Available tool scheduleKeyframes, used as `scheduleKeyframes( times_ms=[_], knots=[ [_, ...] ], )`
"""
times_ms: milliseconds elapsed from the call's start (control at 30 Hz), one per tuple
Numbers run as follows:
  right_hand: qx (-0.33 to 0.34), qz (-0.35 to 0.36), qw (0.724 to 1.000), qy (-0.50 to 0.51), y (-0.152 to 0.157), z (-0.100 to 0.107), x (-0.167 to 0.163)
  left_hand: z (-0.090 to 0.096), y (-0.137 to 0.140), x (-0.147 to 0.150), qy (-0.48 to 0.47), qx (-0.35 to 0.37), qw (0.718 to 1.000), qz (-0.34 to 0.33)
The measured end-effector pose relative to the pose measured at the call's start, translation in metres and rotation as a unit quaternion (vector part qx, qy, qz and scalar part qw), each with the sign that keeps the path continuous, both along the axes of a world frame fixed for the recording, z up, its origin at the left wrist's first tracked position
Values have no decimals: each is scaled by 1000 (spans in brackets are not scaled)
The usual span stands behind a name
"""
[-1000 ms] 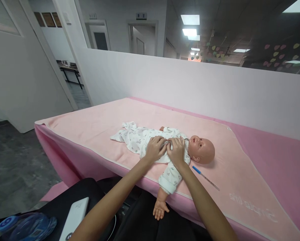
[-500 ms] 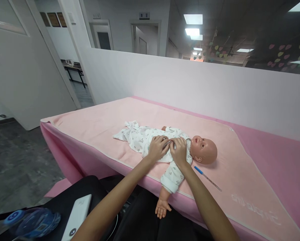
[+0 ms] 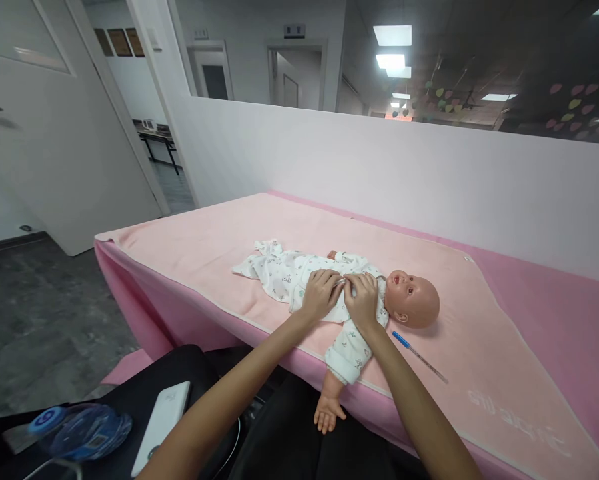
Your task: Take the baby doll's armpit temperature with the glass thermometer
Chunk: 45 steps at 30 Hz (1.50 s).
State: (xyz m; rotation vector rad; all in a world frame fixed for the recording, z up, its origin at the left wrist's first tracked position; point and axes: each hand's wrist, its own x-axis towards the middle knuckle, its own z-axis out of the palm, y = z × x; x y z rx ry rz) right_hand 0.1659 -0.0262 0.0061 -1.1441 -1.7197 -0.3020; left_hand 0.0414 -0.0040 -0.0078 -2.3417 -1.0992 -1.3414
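Note:
A baby doll [image 3: 415, 300] lies on its back on the pink cloth, head to the right. It wears a white printed garment [image 3: 284, 275], and the empty-looking leg ends trail to the left. My left hand [image 3: 322, 293] and my right hand [image 3: 361, 299] meet over the doll's chest. Both have their fingertips pinched on the front of the garment. What exact part of the fabric lies between the fingers is mostly hidden. The doll's near arm [image 3: 328, 403] hangs over the table's front edge, below my right wrist.
A thin stick with a blue end [image 3: 419, 357] lies near the doll's head. The pink cloth [image 3: 194, 240] covers the table, with a white wall [image 3: 379, 173] behind. A white power bank [image 3: 163, 420] and a plastic bottle [image 3: 82, 430] rest on a black seat at lower left.
The whole view has shifted slightly to the right. Both hands stay at the garment's front, with only slight finger movement; the doll lies as before.

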Motion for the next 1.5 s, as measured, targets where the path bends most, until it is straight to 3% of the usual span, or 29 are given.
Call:
scheduleKeyframes(
  times_ms=[400, 667, 867, 1100, 1267, 1333, 1500],
  knots=[
    [11, -9, 1000, -4, 2, -5, 1, 1, -3, 0, -100, -60, 993, -20],
    [3, -18, 1000, 2, 2, -6, 1, 5, -2, 0, -187, -95, 972, -108],
    [3, -17, 1000, -7, 3, -7, 2, 9, -6, -2, -169, -117, 976, -77],
    [-1, -25, 1000, 18, 4, -7, 1, 11, -6, -7, -87, -37, 995, 31],
    [10, -22, 999, 30, 3, -5, 0, 13, -7, -9, -184, 12, 976, 116],
    [14, -16, 999, 24, 2, -5, 0, 13, -8, -7, -188, 24, 976, 105],
    [15, -12, 1000, 0, 1, -3, 0, 8, -7, -1, -79, 16, 995, 52]
  ],
)
